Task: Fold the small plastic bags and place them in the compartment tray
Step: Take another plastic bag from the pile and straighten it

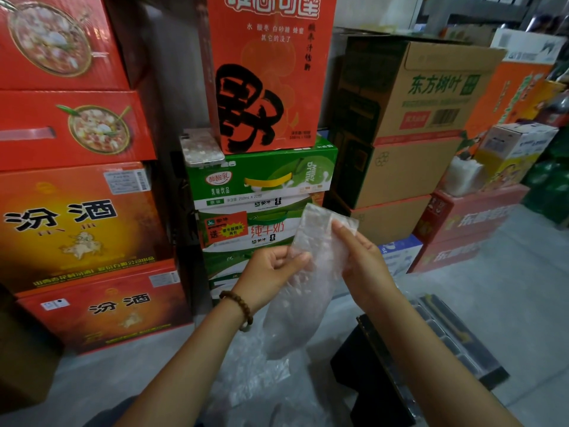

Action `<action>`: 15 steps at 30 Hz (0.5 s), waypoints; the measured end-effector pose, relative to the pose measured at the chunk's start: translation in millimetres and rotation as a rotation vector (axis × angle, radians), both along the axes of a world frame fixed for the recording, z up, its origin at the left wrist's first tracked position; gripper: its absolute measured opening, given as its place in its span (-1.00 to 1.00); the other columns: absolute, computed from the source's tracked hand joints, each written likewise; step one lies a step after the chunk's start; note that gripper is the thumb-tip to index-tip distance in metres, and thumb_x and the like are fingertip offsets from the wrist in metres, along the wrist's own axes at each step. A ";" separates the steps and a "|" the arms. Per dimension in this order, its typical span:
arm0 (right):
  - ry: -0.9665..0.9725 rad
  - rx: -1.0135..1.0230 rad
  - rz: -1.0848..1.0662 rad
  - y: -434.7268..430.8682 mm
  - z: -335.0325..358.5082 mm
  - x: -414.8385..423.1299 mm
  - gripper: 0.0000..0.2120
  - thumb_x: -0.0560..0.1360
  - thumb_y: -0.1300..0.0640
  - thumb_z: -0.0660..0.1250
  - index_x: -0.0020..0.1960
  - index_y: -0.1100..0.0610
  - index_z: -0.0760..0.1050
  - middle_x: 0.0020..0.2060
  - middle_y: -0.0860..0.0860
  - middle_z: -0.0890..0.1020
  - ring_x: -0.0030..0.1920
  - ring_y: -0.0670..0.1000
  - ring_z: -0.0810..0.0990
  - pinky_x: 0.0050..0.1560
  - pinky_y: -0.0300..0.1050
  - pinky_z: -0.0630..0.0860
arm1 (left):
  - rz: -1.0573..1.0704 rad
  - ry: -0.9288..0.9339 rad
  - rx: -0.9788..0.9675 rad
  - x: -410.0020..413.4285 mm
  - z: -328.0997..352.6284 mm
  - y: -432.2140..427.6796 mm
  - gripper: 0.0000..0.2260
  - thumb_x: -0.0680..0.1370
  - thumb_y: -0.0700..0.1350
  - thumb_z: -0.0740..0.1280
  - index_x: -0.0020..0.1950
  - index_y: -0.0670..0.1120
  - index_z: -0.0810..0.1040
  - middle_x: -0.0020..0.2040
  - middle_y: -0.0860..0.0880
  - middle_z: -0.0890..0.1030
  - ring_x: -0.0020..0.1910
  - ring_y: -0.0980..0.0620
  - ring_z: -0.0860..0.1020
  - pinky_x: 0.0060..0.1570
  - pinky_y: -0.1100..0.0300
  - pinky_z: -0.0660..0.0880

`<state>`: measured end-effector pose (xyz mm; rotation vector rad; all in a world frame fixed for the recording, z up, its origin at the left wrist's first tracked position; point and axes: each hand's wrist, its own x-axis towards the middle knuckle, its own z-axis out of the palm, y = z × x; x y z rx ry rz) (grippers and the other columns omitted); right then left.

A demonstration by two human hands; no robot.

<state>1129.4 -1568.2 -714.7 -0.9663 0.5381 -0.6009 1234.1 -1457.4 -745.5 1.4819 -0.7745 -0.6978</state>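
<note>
A clear crinkled plastic bag (311, 272) hangs upright in front of me, held between both hands. My left hand (271, 269) pinches its left edge near the middle, thumb and fingers curled on the film. My right hand (360, 257) grips the right edge near the top, fingers wrapped over it. The bag's lower end droops toward the floor. More clear plastic bags (261, 380) lie heaped on the grey floor below. The black compartment tray (455, 337) sits low at the right, partly hidden by my right forearm.
Stacked cartons wall in the space: red and orange boxes (77, 226) at the left, green milk cases (261, 186) straight ahead, brown cardboard boxes (409, 118) at the right. A phone (201, 147) rests on the green case. A black box (369, 374) stands under the tray.
</note>
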 end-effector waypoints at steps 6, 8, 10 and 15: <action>0.126 0.000 0.028 1.5 -0.4 0.0 -0.76 0.51 0.08 0.38 0.06 0.23 0.58 -0.18 0.10 0.72 -0.22 0.04 0.71 -0.34 -0.14 0.59 | -0.048 -0.060 0.076 2.4 -2.9 0.9 -0.88 0.54 -0.07 0.34 -0.06 -0.04 0.66 -0.12 -0.10 0.70 -0.14 -0.08 0.63 -0.02 0.08 0.57; 0.109 0.037 -0.047 -3.3 -1.2 0.2 -0.74 0.50 0.09 0.40 0.09 0.24 0.57 -0.14 0.12 0.71 -0.19 0.05 0.71 -0.29 -0.11 0.61 | -0.035 -0.073 0.084 3.9 -4.8 0.6 -0.87 0.54 -0.03 0.32 -0.06 0.01 0.66 -0.14 -0.14 0.70 -0.20 -0.04 0.59 -0.07 0.09 0.56; 0.092 0.035 -0.081 -12.3 -0.5 -1.8 -0.75 0.50 0.11 0.41 0.09 0.25 0.57 -0.09 0.14 0.70 -0.14 0.06 0.70 -0.18 -0.10 0.62 | -0.011 -0.092 0.087 6.6 -3.6 1.2 -0.86 0.56 -0.03 0.30 -0.08 0.03 0.65 -0.22 0.03 0.70 -0.23 0.12 0.60 -0.14 0.23 0.55; 0.312 -0.442 0.053 -32.6 11.3 -18.7 -0.80 0.50 0.04 0.39 0.01 0.16 0.66 -0.20 -0.01 0.72 -0.21 -0.08 0.68 -0.25 -0.26 0.59 | -0.078 -0.134 0.116 15.8 1.0 8.5 -0.85 0.58 -0.08 0.29 -0.09 0.01 0.65 -0.23 0.04 0.70 -0.23 0.06 0.63 -0.09 0.20 0.56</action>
